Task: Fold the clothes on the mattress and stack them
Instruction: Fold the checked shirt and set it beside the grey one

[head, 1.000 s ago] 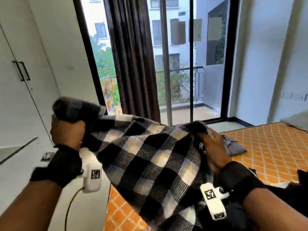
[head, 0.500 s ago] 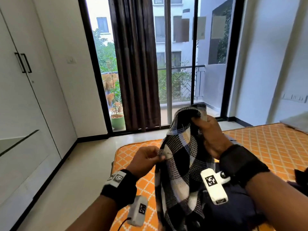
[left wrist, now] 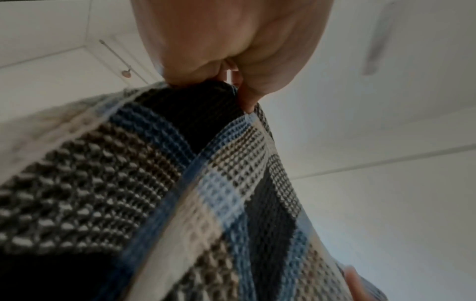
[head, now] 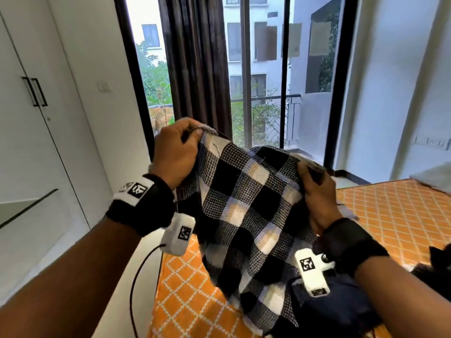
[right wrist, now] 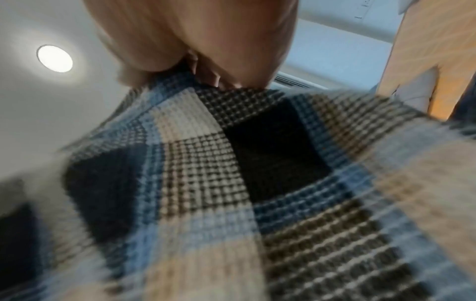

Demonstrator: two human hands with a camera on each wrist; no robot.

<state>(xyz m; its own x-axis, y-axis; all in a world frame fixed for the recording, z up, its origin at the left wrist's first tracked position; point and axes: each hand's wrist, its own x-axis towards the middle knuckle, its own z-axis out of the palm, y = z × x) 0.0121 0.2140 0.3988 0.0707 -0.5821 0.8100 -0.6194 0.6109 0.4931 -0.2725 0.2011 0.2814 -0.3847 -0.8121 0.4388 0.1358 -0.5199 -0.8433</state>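
A black, white and tan checked cloth hangs in the air between my two hands, above the orange patterned mattress. My left hand pinches its upper left edge, fingers curled round the hem. My right hand grips the upper right edge, a little lower. In the left wrist view the checked cloth drops from my left hand. The right wrist view, blurred, has the checked cloth spreading out under my right hand. A dark navy garment lies under my right forearm.
A folded grey garment lies on the mattress behind the cloth. Another dark garment sits at the right edge. White wardrobe doors stand at left, with floor between them and the mattress. A dark curtain hangs by the balcony window.
My left hand has risen and moved left, pulling the cloth's edge away from my right hand. The cloth, bunched and hanging narrow half a second ago, is spread wide again.
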